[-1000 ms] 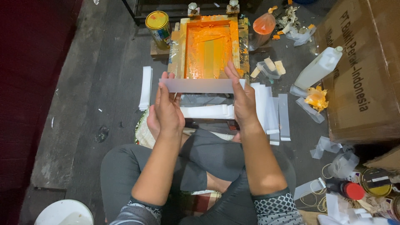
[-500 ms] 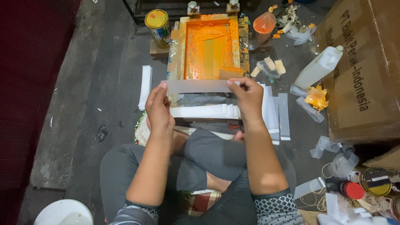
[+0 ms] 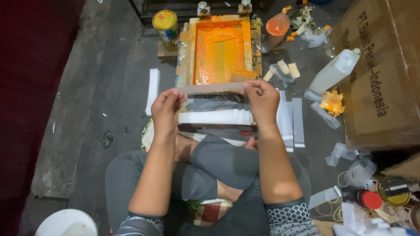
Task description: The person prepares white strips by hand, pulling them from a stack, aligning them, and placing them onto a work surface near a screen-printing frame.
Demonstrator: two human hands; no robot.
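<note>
Orange ink coats the inside of the wooden screen frame (image 3: 221, 50) lying flat on the dark floor (image 3: 100, 87) in front of the seated person. Just below its near edge, both hands hold a long grey strip (image 3: 212, 88) stretched level between them: the left hand (image 3: 165, 111) has its fingers pinched on the strip's left end, the right hand (image 3: 262, 101) has its fingers pinched on the right end. Under the strip lies a stack of white strips (image 3: 215, 116), fanned a little, close to the person's crossed legs. More white strips (image 3: 152, 89) lie to the left of the frame, others to the right. A yellow-lidded tin (image 3: 166, 27) stands at the frame's far left corner, a bag of orange ink (image 3: 277, 27) at its far right. A white plastic bottle (image 3: 334, 72) leans by a large cardboard box (image 3: 380, 74).
</note>
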